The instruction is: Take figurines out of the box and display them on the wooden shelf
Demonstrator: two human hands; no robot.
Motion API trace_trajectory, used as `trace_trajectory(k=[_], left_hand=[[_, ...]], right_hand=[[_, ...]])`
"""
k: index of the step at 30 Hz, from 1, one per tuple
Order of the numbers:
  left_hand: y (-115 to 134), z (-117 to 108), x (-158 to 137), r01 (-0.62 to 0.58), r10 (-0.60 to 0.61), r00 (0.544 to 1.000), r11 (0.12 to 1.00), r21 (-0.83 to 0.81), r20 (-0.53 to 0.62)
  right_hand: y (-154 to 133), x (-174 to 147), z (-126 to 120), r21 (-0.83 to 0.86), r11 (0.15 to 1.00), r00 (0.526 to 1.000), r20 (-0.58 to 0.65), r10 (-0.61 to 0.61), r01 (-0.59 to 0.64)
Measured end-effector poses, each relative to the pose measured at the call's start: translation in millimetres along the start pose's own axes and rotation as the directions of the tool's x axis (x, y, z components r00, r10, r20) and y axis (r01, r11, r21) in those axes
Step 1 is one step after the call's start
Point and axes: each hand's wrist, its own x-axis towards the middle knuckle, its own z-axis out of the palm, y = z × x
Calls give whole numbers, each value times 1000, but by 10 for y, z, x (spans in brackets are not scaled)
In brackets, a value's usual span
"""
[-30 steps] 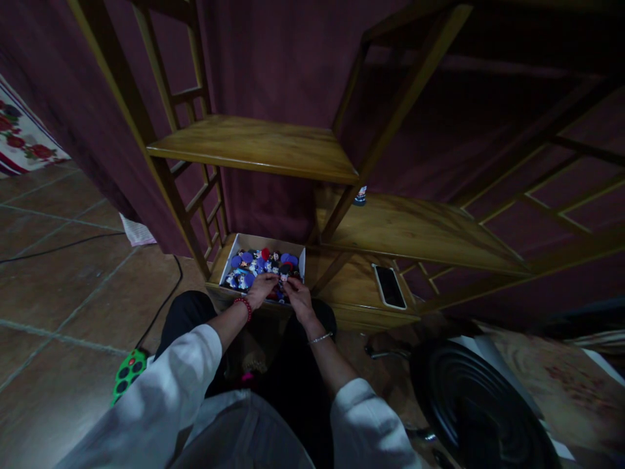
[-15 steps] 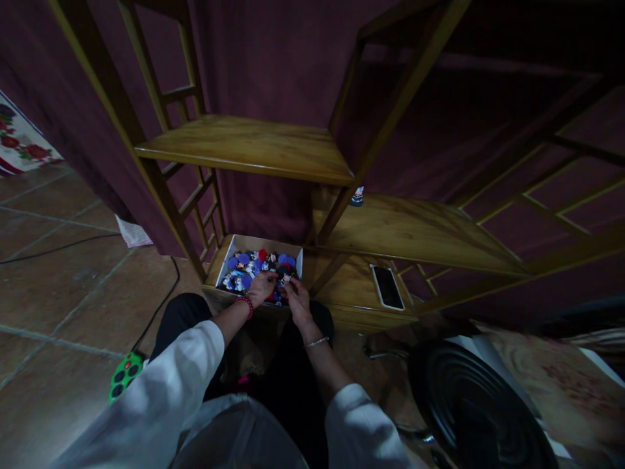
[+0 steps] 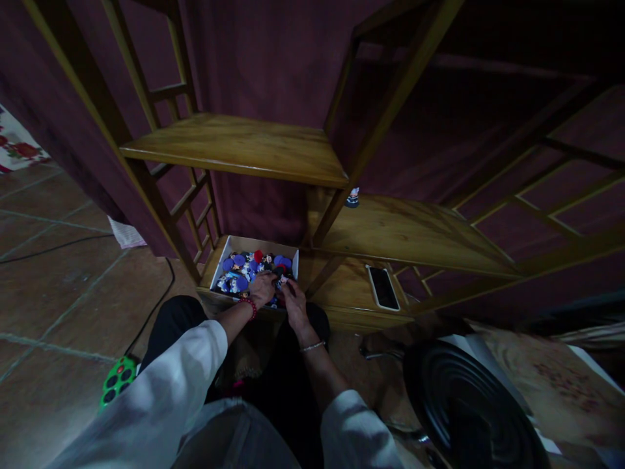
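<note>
A white-walled open box (image 3: pixel 263 244) full of small figurines with round blue and red parts sits on the lowest shelf. Over its near right part, a small figurine (image 3: pixel 282 280) with a pale face and dark parts is held between my two hands. My right hand (image 3: pixel 295 305) pinches it from the right. From the left, the closed fingers of my left hand (image 3: pixel 262 289) meet it, their tips partly hidden. Another small figurine (image 3: pixel 352 197) stands upright on the middle right shelf.
A white-edged phone (image 3: pixel 383 287) lies on the low shelf to the right. Wooden shelf posts (image 3: pixel 385 124) and a higher board (image 3: pixel 234 143) rise ahead. A black round stool (image 3: pixel 469 397) stands at right; a green device (image 3: pixel 118 381) with a cable lies on the floor at left.
The whole view has shifted slightly. Both hands stay over the box, with the figurine between them turned or moved only a little.
</note>
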Motion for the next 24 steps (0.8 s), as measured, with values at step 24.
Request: trace_trajectory(k=[24], left_hand=[[-66,33,-10,-27,26,999,999,19,34]], right_hand=[[-25,-35,10,-8,999,999,18,-42,42]])
